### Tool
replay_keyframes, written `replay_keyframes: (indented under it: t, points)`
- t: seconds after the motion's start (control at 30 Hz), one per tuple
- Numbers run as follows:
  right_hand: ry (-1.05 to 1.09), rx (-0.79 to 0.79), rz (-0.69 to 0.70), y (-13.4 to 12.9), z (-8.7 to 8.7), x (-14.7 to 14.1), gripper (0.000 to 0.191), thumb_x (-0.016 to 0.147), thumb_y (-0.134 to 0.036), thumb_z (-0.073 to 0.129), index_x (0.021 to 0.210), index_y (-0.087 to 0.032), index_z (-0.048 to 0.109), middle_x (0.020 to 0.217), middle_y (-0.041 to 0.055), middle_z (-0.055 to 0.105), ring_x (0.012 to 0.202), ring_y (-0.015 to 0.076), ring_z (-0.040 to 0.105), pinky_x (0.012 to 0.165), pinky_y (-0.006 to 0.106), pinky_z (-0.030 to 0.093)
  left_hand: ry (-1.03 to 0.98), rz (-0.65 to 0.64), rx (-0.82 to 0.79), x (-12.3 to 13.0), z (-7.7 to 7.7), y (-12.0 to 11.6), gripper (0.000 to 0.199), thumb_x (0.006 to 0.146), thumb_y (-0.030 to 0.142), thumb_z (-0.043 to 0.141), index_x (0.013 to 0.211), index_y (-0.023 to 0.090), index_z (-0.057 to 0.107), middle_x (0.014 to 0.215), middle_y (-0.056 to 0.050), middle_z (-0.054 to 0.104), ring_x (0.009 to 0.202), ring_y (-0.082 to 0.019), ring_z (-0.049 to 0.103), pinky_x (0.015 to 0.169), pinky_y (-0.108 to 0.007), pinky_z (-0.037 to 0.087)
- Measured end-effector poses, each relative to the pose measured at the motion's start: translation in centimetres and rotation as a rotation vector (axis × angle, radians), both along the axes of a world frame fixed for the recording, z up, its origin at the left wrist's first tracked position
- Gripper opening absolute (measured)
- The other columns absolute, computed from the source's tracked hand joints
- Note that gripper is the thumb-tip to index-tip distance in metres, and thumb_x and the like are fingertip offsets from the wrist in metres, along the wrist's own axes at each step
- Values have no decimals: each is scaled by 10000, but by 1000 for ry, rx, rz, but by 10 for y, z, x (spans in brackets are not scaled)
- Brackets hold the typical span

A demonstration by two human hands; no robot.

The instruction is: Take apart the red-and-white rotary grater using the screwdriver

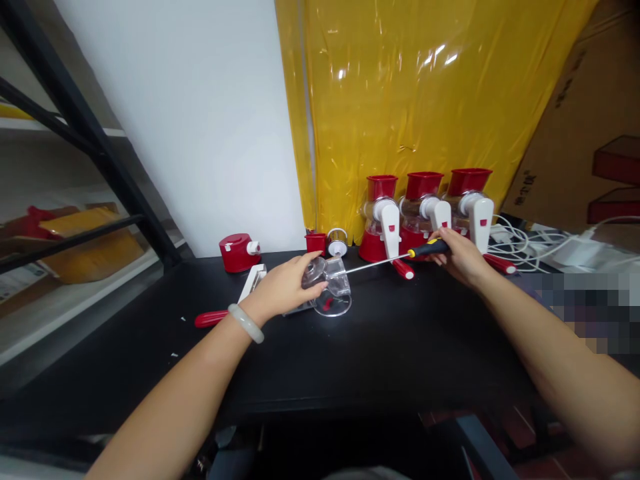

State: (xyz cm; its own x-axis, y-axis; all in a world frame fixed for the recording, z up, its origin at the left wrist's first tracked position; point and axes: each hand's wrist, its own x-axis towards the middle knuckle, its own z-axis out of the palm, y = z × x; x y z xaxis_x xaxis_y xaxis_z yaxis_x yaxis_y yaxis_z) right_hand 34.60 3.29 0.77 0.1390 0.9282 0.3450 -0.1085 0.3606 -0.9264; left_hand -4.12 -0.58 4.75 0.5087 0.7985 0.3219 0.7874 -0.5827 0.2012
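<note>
My left hand (287,287) grips a clear plastic grater body (337,287) that lies on the black table. In my right hand (453,257) is a screwdriver (430,247) with a black and yellow handle. Its long shaft points left, and the tip meets the clear body; whether it touches a screw there I cannot tell. Left of the body lies a white crank with a red handle (213,319), partly behind my left hand. Farther back stand a red base (236,253), a small red part (315,243) and a grater drum (337,241) with a white end.
Three assembled red and white rotary graters (383,217) stand along the back right. White cables (535,247) and a power strip lie beyond them. Yellow plastic sheeting (400,100) and a white panel rise behind the table (390,360). Metal shelving (75,100) stands at the left.
</note>
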Motion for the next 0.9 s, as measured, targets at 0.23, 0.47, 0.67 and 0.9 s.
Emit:
replay_keyframes:
  t: [0.23, 0.47, 0.67, 0.9]
  points:
    - [186, -21, 68, -9, 7, -3, 150, 665, -238, 720, 779, -234, 623, 746, 6, 567, 648, 145, 543, 553, 276, 474, -5, -5, 1, -1, -1, 1, 712, 910, 604, 524, 1498, 217, 410, 1425, -121, 585, 1208, -320, 616, 1012, -470, 499]
    - [40, -24, -34, -2, 2, -1, 444, 865, -651, 537, 726, -235, 608, 453, -3, 430, 432, 147, 399, 474, 317, 379, -11, -7, 3, -1, -2, 2, 706, 907, 610, 517, 1495, 233, 414, 1408, -123, 593, 1196, -320, 623, 1005, -477, 503]
    - [58, -17, -31, -3, 2, 0, 168, 790, -373, 709, 767, -232, 621, 553, -14, 487, 514, 140, 441, 499, 295, 391, -3, 1, -8, 0, 0, 0, 713, 909, 599, 521, 1500, 217, 408, 1414, -128, 586, 1197, -324, 622, 1003, -480, 506]
    - [201, -31, 61, -9, 8, -1, 67, 721, -269, 639, 775, -231, 627, 744, 25, 578, 641, 157, 543, 550, 286, 456, -1, -1, -4, -1, -1, 1, 714, 911, 601, 523, 1502, 217, 405, 1413, -127, 587, 1196, -321, 623, 1008, -476, 504]
